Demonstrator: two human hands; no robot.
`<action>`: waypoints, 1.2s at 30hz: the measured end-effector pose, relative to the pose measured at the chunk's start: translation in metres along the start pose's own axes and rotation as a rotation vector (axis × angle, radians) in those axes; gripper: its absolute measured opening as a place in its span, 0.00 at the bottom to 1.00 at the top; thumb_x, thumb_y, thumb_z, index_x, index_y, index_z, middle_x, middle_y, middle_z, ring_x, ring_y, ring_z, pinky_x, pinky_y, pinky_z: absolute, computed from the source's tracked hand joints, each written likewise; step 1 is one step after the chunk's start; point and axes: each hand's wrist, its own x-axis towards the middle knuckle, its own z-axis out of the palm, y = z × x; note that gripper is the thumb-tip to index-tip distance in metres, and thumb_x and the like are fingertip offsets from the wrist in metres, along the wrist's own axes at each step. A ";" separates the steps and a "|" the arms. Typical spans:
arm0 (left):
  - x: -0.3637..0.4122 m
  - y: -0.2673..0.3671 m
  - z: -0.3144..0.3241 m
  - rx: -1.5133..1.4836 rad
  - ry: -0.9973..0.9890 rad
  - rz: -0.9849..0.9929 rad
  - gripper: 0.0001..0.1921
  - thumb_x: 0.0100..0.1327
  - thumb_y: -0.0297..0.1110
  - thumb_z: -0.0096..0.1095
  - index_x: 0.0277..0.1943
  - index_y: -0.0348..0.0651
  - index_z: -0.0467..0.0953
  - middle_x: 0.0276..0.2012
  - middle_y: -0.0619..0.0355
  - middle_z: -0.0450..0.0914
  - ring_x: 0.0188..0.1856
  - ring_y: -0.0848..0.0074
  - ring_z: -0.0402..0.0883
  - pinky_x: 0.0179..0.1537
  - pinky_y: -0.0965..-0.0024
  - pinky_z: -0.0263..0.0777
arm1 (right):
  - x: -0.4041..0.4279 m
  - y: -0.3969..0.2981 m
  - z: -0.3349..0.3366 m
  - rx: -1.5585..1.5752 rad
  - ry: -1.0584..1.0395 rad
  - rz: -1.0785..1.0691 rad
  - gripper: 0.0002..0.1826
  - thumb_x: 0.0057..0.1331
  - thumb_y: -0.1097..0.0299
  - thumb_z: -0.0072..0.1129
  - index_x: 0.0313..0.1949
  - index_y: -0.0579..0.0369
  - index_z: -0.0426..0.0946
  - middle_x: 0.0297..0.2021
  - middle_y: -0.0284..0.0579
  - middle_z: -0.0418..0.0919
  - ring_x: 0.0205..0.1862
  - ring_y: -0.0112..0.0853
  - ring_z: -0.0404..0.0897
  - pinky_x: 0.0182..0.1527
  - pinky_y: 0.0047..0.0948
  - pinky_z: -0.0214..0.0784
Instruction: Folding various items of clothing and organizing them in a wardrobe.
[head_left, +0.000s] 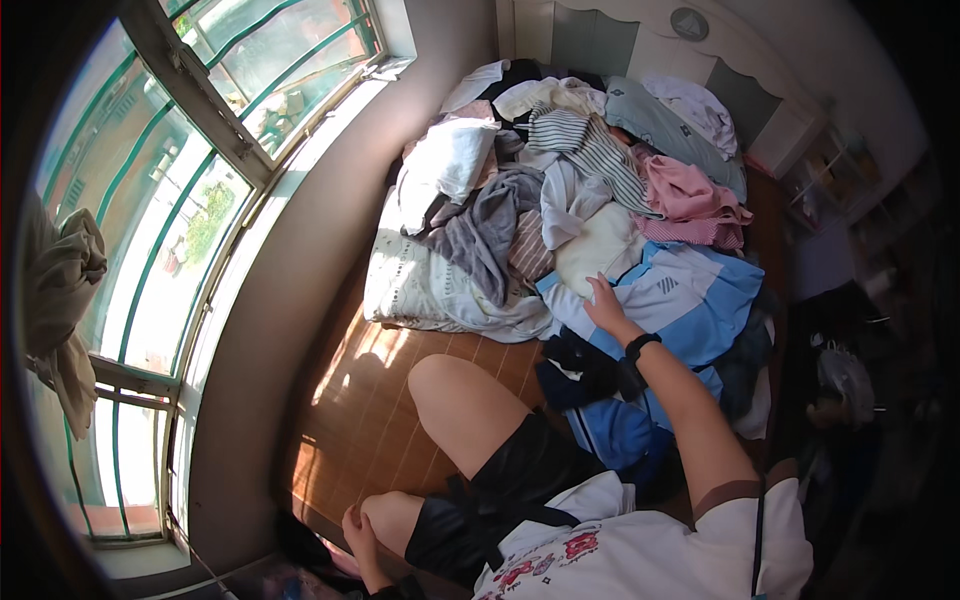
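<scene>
My right hand (604, 306), a dark band on its wrist, reaches over the pile of clothes with its fingers apart. It is at the edge of a white and light-blue shirt (679, 296), beside a cream cloth (600, 247); whether the fingertips press on either is hard to tell. My left hand (360, 529) rests against my bent knee and holds nothing. Below my right forearm lie a black garment (589, 360) and a blue garment (611, 435). A grey fleece cloth (480, 232) and a brown striped cloth (531, 247) lie left of the right hand.
I sit on a brown slatted mat (427, 390). Farther up the bed are a striped garment (585, 142), pink clothes (694, 191), a white pillow-like bundle (450, 161) and a blue-grey pillow (667, 135) near the headboard (592, 41). A barred window (172, 225) runs along the left wall.
</scene>
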 end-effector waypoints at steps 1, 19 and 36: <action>-0.009 -0.026 -0.004 0.012 0.055 -0.006 0.17 0.59 0.26 0.56 0.52 0.33 0.70 0.49 0.45 0.73 0.49 0.62 0.75 0.47 0.68 0.72 | 0.013 -0.007 0.000 -0.052 -0.031 0.013 0.30 0.54 0.69 0.55 0.57 0.53 0.62 0.64 0.56 0.54 0.63 0.49 0.58 0.60 0.40 0.57; -0.077 -0.021 -0.027 0.059 0.173 -0.265 0.16 0.58 0.30 0.57 0.49 0.37 0.72 0.46 0.46 0.76 0.50 0.61 0.75 0.53 0.66 0.66 | 0.019 0.064 -0.038 -0.103 -0.510 0.637 0.23 0.62 0.50 0.49 0.46 0.56 0.75 0.39 0.48 0.78 0.41 0.39 0.78 0.42 0.39 0.71; -0.010 -0.010 -0.007 -0.076 0.247 0.094 0.16 0.60 0.27 0.54 0.51 0.37 0.71 0.48 0.51 0.74 0.40 0.70 0.76 0.38 0.74 0.70 | 0.037 0.067 0.030 0.954 0.132 0.896 0.15 0.52 0.64 0.59 0.30 0.63 0.67 0.17 0.46 0.68 0.10 0.31 0.63 0.11 0.32 0.56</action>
